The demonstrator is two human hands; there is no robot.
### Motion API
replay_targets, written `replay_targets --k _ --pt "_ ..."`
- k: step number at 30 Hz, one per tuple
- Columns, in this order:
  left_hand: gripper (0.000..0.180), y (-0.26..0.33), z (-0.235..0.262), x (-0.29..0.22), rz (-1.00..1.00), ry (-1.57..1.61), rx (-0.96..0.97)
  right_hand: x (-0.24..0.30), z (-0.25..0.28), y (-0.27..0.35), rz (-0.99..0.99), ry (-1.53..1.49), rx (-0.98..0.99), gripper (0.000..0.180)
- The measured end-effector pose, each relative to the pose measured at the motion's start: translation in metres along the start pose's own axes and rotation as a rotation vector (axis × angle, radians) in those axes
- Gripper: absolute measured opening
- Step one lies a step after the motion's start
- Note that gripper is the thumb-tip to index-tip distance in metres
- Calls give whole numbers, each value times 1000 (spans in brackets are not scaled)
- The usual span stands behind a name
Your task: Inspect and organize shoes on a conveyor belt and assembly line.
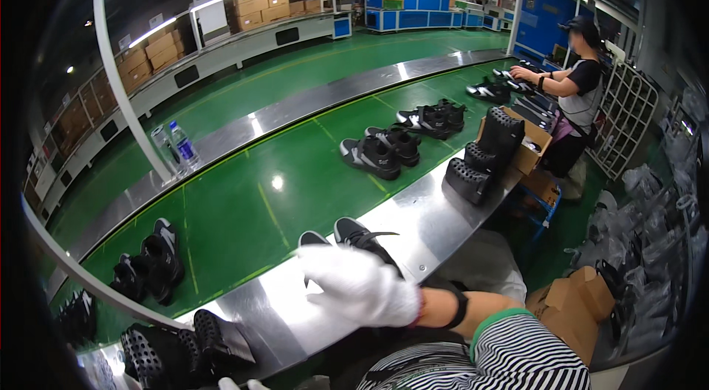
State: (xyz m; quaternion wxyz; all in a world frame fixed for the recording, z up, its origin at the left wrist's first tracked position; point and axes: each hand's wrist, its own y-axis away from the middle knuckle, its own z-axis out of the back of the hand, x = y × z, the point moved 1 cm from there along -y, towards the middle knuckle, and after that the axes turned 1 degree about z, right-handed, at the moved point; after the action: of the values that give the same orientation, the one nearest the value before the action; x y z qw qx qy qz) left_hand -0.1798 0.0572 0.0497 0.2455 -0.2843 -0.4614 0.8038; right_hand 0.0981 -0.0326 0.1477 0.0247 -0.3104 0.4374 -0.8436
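Your left hand (pixel 245 385), in a white glove, just enters at the bottom edge, with most of it out of view. Your right forearm (pixel 480 310), in a striped sleeve with a green cuff and a dark wristband, reaches in from the lower right, and your white-gloved right hand (pixel 358 283) is over the metal tabletop (pixel 292 320), blurred.

Near your left hand, black perforated blocks (pixel 151 355) stand at the lower left. A pale rail (pixel 103 272) slants past them. Just beyond your right hand is a pair of dark shoes (pixel 356 233), partly hidden by the glove. More perforated blocks (pixel 473 179) sit farther right along the tabletop, beside an open carton (pixel 533 157). On the wide green surface (pixel 236 205) beyond, other dark shoes (pixel 377 157) stand in groups. Two clear bottles (pixel 183 146) are near the far edge, and a co-worker (pixel 580 94) handles shoes at the upper right.

You cannot tell whether your right fingers (pixel 319 266) are spread or pressed together, or whether they touch the pair; your left fingers are too cropped to judge.
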Motion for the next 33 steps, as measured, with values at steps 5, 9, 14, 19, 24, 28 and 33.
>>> replay_targets --k 5,9,14,19,24,28,33 --pt "32 5 -19 -43 -23 185 128 -83 168 60 -147 419 -393 57" --pt "30 -4 -32 -68 -19 256 177 -154 288 131 -614 828 -692 90" --pt "29 -7 -57 -96 33 383 241 -238 391 181 -837 975 -708 126" --pt "33 -4 -82 -110 62 429 266 -301 425 198 -843 838 -743 133" --pt "35 -5 -94 -117 109 416 330 -330 430 204 -884 625 -807 123" --pt "36 -11 -96 -122 54 238 348 -336 436 207 -907 708 -792 109" --pt "36 -20 -100 -122 9 187 333 -337 441 213 -833 667 -849 97"
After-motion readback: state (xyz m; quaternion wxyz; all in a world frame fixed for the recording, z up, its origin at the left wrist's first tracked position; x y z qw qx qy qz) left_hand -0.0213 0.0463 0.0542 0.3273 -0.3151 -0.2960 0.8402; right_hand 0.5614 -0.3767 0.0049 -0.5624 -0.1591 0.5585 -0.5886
